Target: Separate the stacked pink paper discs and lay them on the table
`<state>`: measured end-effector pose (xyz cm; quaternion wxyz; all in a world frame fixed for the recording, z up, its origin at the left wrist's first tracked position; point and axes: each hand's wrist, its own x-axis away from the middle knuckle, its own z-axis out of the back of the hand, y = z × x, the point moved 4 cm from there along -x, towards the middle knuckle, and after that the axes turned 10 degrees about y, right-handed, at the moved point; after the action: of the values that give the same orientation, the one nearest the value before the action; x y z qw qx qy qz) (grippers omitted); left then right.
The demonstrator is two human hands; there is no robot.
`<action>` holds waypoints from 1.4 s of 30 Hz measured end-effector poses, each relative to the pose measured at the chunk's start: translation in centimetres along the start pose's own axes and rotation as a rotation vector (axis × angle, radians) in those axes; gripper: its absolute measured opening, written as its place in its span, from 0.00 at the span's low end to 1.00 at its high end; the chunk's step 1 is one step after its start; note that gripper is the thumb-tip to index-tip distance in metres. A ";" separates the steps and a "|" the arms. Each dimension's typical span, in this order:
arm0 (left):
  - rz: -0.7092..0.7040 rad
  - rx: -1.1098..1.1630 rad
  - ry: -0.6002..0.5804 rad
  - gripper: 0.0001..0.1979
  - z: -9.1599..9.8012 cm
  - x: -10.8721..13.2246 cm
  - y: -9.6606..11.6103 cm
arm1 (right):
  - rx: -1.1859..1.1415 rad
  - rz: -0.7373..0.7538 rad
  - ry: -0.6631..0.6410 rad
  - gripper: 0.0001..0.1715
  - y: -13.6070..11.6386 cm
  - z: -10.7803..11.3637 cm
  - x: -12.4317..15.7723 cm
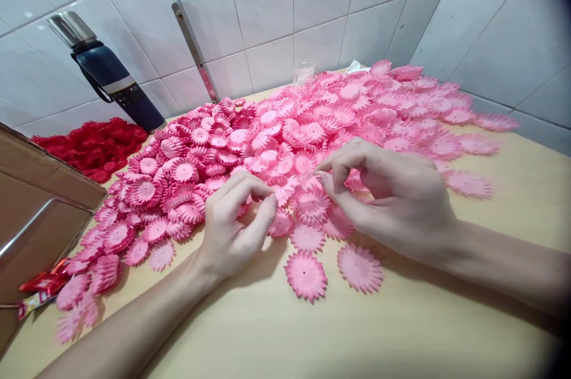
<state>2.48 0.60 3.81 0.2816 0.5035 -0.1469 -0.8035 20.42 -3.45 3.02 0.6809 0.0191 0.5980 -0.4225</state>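
Note:
My left hand point(241, 218) is closed in a pinch, thumb against forefinger, with the fringed edge of a pale pink petal disc point(284, 193) at its fingertips. Facing it across a small gap, my right hand point(383, 194) also pinches with thumb and forefinger; what lies between those fingertips is too small to make out. Behind and beneath both hands spreads a large heap of pink fringed petal discs point(312, 129), many with a small centre hole. In front of the heap, a darker pink disc point(306, 275) and a paler disc point(360, 268) lie flat on the table.
A heap of red petals point(100, 144) is at the back left, beside a dark blue flask point(118, 81). A metal strip point(194, 46) leans on the tiled wall. A cardboard box point(40, 194) and red wrappers point(44, 284) stand left; a clear cup point(304, 72) is behind the pink heap.

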 end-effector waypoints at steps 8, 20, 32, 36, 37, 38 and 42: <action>0.001 0.043 0.149 0.08 0.8 0.5 -0.3 | 0.021 -0.078 0.104 0.14 0.8 0.4 -0.2; 0.131 -0.125 0.086 0.23 0.3 0.8 -1.9 | 0.104 -0.017 0.078 0.08 0.5 0.2 -0.7; -0.018 0.267 0.053 0.23 -0.2 1.0 -0.5 | -0.110 0.105 -0.188 0.21 -0.2 -0.9 0.2; -0.092 0.153 0.018 0.19 -0.3 1.1 -0.3 | -0.238 0.029 -0.214 0.16 -0.3 -1.0 0.4; -0.093 0.143 0.017 0.19 -0.3 1.1 -0.3 | -0.255 -0.010 -0.212 0.15 -0.3 -0.9 0.4; -0.091 0.137 0.015 0.19 -0.4 1.2 -0.4 | -0.265 -0.054 -0.209 0.13 -0.2 -0.9 0.3; -0.088 0.118 0.017 0.18 -0.3 1.2 -0.6 | -0.312 -0.188 -0.161 0.11 -0.2 -0.6 0.0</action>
<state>2.20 0.41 2.51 0.2172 0.5318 -0.1696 -0.8008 19.84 -3.24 2.90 0.6787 -0.1765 0.5992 -0.3864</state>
